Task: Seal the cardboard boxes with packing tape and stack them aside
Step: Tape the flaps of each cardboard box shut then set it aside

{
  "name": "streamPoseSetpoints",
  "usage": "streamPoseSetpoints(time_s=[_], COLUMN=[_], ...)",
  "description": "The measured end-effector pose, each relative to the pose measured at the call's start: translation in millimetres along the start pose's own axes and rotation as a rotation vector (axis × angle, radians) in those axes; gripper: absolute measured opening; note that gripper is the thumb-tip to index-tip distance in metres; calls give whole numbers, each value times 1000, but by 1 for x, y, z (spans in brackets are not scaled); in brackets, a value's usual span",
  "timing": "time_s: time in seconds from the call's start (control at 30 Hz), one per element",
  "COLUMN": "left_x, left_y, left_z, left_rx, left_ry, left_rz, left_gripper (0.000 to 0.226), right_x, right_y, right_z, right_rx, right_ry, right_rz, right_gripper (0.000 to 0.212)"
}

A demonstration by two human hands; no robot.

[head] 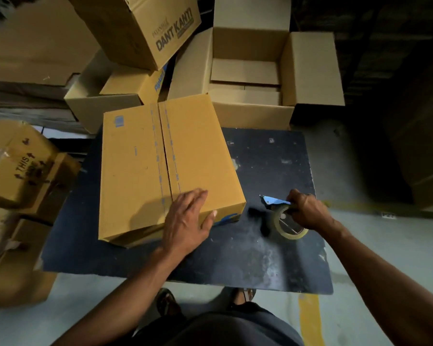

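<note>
The box lies on the dark table, its near end under the left hand, flaps closed and the centre seam running away from that hand toward the far edge. The left hand rests flat on the lid with fingers straight and spread, the thumb hooked over the near right corner, so it presses rather than grasps. Just to the right of it, apart from the box, the right hand is curled around the tape roll, which stands on the table; a blue tab of tape end juts from the roll toward the box, beside the fingers. Whether those fingers pinch the tab itself cannot be told. The seam looks bare of tape, so the step in hand seems to be the start of sealing: steady the box, free the tape end. The next move likely calls for carrying the roll left to the near end of the seam, sticking the tab over the edge below the left hand, then drawing the tape away along the seam while the left hand shifts aside and keeps the flaps down. Beyond both hands an open box stands with flaps up, and other boxes are heaped to the far left.
</note>
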State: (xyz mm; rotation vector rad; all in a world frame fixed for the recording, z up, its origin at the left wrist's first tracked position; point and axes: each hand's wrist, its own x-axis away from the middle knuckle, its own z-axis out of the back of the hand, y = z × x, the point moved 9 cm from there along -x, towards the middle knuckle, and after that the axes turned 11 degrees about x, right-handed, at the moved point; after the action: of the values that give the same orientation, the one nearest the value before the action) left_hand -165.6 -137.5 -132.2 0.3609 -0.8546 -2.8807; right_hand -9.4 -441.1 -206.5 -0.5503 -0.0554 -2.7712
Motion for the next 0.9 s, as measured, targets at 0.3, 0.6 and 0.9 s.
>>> streamPoseSetpoints(time_s=[0.3, 0.6, 0.9], left_x=[52, 61, 128], left_y=[26, -27, -99], left_z=[-19, 84, 119], left_rx=[1476, 1643, 1905], left_ry=[-313, -54, 298], left_rz=[1186, 1096, 1264], left_gripper=[94, 66, 34], right_x=[98, 116, 131], right_y=[-119, -256, -386], right_z=[135, 144, 144], right_rx=[-276, 121, 32], right_ry=[380, 375, 247], right_rz=[281, 524, 887], right_gripper=[50, 74, 74])
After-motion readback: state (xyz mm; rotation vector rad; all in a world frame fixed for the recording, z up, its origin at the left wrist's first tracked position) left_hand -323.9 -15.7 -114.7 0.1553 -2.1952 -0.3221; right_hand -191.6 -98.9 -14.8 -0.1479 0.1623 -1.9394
